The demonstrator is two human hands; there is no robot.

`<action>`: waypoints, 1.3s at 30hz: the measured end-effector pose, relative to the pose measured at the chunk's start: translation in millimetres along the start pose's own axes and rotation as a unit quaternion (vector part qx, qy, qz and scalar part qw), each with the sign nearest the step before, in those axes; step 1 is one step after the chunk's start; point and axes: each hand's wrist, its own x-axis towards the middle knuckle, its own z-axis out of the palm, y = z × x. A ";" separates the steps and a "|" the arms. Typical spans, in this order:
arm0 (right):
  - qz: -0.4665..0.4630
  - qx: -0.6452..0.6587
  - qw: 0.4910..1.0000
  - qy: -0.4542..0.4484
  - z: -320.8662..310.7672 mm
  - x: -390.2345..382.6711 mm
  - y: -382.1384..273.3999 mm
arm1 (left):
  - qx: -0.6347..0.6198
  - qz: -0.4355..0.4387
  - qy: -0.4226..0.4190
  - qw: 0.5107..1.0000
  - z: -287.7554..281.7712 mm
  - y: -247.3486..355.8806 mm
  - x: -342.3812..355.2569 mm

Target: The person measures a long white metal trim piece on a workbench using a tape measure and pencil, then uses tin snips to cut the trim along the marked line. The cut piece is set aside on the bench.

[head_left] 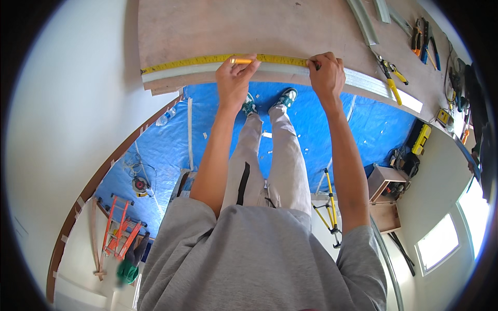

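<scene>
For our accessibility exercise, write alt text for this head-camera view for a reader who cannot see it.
Seen from above, a person's left hand holds a pencil against a yellow tape measure along a metal strip on a workbench, while the right hand pins the tape. Blue tarp covers the floor below.

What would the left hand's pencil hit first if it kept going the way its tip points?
Probably the right hand: the pencil in the left hand points along the yellow tape measure toward it, with nothing between, though depth is unclear.
</scene>
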 end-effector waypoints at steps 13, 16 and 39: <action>-0.005 -0.001 1.000 -0.006 3.0 3.2 5.1 | 0.027 -0.029 -0.018 0.999 3.4 -40.5 25.4; -0.008 0.001 1.000 -0.003 3.3 3.6 5.2 | 0.029 -0.007 -0.037 0.999 1.4 -43.3 27.8; 0.017 -0.046 0.998 -0.029 -0.4 5.8 -11.7 | 0.189 0.060 -0.097 0.975 -3.3 -42.7 26.9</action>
